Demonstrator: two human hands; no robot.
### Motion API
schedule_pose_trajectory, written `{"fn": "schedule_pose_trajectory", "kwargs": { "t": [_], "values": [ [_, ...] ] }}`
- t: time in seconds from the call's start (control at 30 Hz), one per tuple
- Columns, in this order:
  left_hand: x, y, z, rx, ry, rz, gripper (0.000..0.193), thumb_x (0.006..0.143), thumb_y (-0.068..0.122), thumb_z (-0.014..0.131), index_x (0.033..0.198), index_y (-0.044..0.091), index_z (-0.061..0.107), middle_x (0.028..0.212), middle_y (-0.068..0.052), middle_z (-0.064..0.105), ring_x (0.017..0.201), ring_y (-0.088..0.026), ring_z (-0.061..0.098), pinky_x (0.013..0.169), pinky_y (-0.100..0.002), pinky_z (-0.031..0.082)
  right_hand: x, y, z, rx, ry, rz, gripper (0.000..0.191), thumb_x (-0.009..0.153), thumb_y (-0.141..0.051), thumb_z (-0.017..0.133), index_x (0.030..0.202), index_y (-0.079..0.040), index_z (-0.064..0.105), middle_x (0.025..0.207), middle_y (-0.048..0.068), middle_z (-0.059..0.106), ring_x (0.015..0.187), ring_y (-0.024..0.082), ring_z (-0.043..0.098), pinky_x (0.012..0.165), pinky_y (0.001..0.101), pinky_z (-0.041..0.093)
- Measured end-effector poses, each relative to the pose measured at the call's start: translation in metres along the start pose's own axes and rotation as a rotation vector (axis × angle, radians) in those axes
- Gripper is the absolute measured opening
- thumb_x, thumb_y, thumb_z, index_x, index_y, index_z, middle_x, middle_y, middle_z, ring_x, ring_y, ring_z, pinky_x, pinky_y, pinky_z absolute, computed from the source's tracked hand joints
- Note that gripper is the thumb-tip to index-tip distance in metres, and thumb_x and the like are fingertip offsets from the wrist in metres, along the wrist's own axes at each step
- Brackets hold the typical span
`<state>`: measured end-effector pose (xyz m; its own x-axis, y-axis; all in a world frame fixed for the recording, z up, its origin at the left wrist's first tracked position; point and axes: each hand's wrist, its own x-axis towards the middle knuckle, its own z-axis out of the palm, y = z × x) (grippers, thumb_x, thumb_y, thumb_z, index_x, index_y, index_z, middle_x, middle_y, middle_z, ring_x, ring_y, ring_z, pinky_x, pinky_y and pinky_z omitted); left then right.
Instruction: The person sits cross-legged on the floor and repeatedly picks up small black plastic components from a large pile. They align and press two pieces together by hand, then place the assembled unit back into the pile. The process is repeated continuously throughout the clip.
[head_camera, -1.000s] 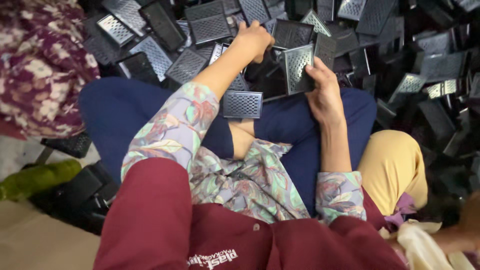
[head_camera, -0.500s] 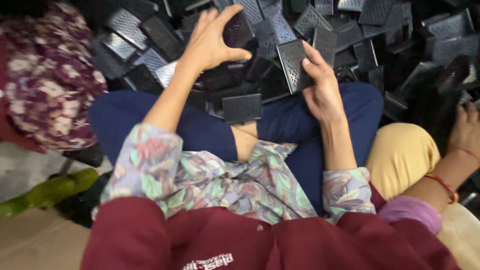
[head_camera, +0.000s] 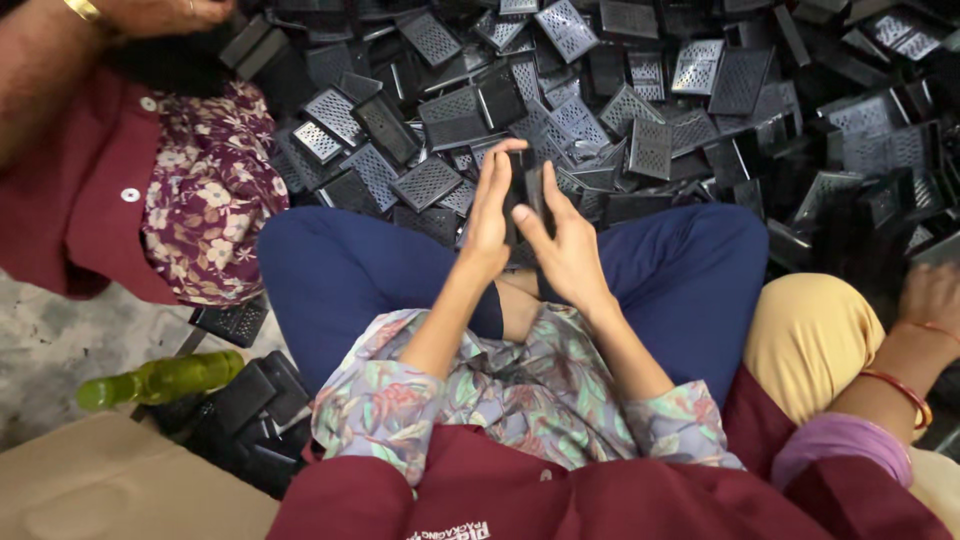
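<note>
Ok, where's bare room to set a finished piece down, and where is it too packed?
Bare room: the grey floor at left, bordered by the green bottle and cardboard. The person's lap is also bare. Crowded: the pile of black perforated parts fills everything ahead. The left hand and right hand hold one part between them.

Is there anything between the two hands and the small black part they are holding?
Nothing visible is in the way. The left hand and the right hand are both pressed directly against the black part, held upright between them above the lap, just in front of the pile of black grilles.
</note>
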<state>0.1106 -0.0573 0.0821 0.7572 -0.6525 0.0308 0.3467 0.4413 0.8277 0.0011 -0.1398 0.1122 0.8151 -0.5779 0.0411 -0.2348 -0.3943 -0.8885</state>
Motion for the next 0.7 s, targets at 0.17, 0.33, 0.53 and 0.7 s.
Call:
{"fn": "schedule_pose_trajectory", "kwargs": {
  "t": [0.17, 0.33, 0.53, 0.7],
  "values": [
    [-0.007, -0.009, 0.001, -0.073, 0.057, 0.012, 0.048, 0.110, 0.053, 0.039, 0.127, 0.013, 0.058, 0.108, -0.003, 0.059, 0.094, -0.012, 0.059, 0.084, -0.028, 0.052, -0.019, -0.012, 0.001, -0.065, 0.129, -0.226, 0.054, 0.102, -0.024, 0.063, 0.149, -0.001, 0.050, 0.148, 0.025, 0.059, 0.137, 0.033, 0.061, 0.111, 0.0361, 0.049],
    [-0.006, -0.007, -0.002, -0.144, 0.157, 0.016, 0.046, 0.108, 0.052, 0.041, 0.124, 0.013, 0.058, 0.104, -0.006, 0.064, 0.092, -0.014, 0.062, 0.084, -0.029, 0.053, -0.033, -0.020, -0.004, -0.178, -0.010, -0.277, 0.059, 0.099, -0.020, 0.069, 0.151, 0.000, 0.050, 0.152, 0.030, 0.049, 0.137, 0.039, 0.053, 0.111, 0.0385, 0.045],
    [-0.008, 0.005, -0.009, -0.239, 0.116, 0.069, 0.047, 0.110, 0.052, 0.042, 0.127, 0.012, 0.059, 0.101, -0.005, 0.063, 0.088, -0.014, 0.060, 0.078, -0.030, 0.052, -0.043, -0.024, -0.008, 0.004, -0.039, -0.203, 0.064, 0.091, -0.020, 0.073, 0.148, 0.000, 0.050, 0.149, 0.023, 0.055, 0.136, 0.033, 0.058, 0.109, 0.0368, 0.047],
    [-0.016, 0.001, 0.001, -0.071, 0.105, 0.113, 0.043, 0.111, 0.047, 0.040, 0.129, 0.011, 0.057, 0.107, -0.005, 0.062, 0.096, -0.013, 0.060, 0.087, -0.028, 0.052, -0.044, -0.024, -0.006, -0.005, 0.073, -0.280, 0.047, 0.100, -0.017, 0.066, 0.146, -0.005, 0.059, 0.147, 0.018, 0.063, 0.137, 0.030, 0.063, 0.115, 0.0367, 0.047]
  ]
}}
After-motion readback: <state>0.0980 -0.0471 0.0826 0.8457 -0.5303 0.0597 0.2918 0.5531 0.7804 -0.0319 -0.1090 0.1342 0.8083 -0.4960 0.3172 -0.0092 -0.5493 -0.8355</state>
